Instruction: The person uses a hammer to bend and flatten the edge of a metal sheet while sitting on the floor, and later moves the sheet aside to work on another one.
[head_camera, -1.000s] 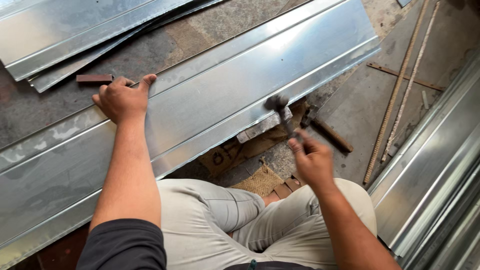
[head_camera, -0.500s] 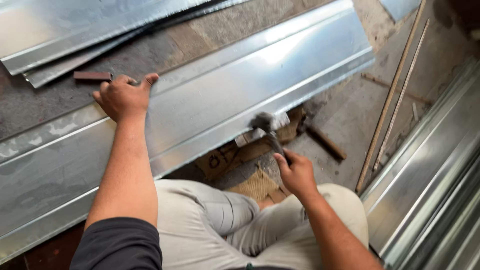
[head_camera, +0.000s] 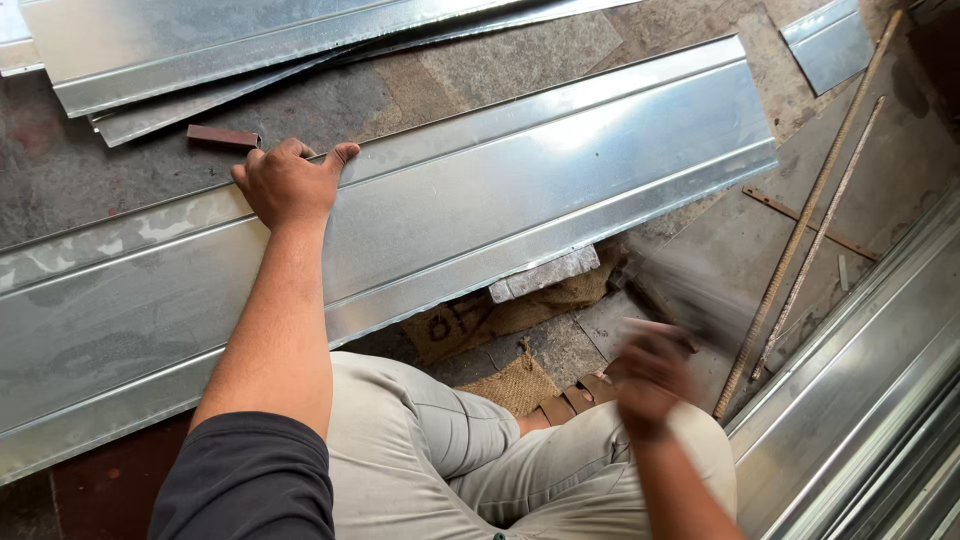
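Observation:
A long shiny folded metal sheet (head_camera: 520, 190) lies across the floor in front of me. My left hand (head_camera: 285, 180) grips its far edge, fingers curled over the fold. My right hand (head_camera: 650, 375) is blurred, low at the right, shut on a hammer (head_camera: 680, 290) whose head is a dark smear just right of the sheet's near edge. A grey stone block (head_camera: 545, 275) sits under that near edge. My knees in light trousers are below.
More metal sheets (head_camera: 250, 40) lie stacked at the top left, with a small brown bar (head_camera: 222, 136) beside them. Two thin rods (head_camera: 815, 210) lie diagonally at the right. Folded metal profiles (head_camera: 870, 400) fill the lower right. Burlap scraps (head_camera: 515, 385) lie by my knee.
My right hand swung the hammer down onto the sheet's near edge by the block, then drew it back to the right and lower. My left hand stayed put.

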